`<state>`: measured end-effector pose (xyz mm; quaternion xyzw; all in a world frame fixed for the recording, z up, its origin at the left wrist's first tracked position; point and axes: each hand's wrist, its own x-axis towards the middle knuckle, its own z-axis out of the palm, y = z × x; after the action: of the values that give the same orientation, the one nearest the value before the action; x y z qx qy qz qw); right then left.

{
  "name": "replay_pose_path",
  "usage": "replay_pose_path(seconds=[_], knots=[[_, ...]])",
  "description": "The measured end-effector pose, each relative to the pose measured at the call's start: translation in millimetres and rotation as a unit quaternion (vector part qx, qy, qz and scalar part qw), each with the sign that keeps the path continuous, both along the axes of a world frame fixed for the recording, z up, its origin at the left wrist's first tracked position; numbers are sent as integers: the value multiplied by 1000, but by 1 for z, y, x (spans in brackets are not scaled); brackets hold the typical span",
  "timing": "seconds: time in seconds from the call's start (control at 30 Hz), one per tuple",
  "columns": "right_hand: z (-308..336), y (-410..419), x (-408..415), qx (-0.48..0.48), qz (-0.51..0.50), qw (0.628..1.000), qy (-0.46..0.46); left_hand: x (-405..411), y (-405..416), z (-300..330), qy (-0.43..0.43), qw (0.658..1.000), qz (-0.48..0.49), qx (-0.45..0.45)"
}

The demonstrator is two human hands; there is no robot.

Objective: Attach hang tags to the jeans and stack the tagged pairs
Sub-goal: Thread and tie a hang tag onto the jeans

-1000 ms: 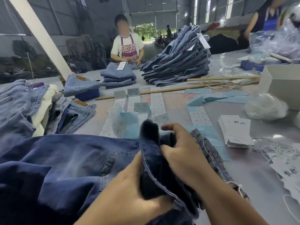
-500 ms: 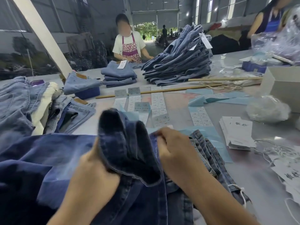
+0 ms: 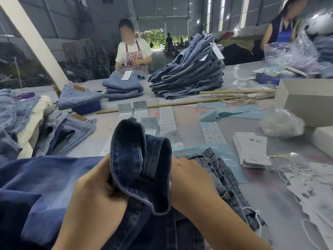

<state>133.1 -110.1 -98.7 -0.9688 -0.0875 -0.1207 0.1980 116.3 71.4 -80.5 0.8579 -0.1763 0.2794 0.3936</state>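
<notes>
Bare counter (image 3: 187, 123) lies beyond both grips; hang tags (image 3: 251, 150) sit right. Left hand (image 3: 93, 192) and right hand (image 3: 191, 181) each clutch the raised dark jeans (image 3: 140, 159).

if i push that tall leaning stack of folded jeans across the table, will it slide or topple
The tall stack of folded jeans already leans, with its upper layers tilted, so a high push would probably topple them. Denim likely drags on the table, so pushing low seems safer. It looks heavy.
</notes>
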Motion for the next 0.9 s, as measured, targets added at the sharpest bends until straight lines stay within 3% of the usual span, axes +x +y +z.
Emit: replay_pose_path(seconds=[0.17,0.3,0.43,0.5,0.63,0.73,0.9], knots=[[-9,1,-2,8,55,998,-18,-8,-9,-2,43,999,-22,19],[-4,-1,-6,138,44,989,-39,-6,-5,4,5,999,-10,46],[9,-16,-13,225,-22,971,-76,-3,-1,18,3,999,-35,-36],[10,-25,-18,216,-46,972,-74,-7,-1,26,8,999,-33,-13],[0,-31,-25,130,-96,986,49,-9,-15,13,93,988,-21,120],[-4,-33,-23,145,-126,981,38,-4,-11,-6,198,976,2,90],[-4,-36,-21,141,-140,980,7,-5,3,-8,245,968,-42,22]])
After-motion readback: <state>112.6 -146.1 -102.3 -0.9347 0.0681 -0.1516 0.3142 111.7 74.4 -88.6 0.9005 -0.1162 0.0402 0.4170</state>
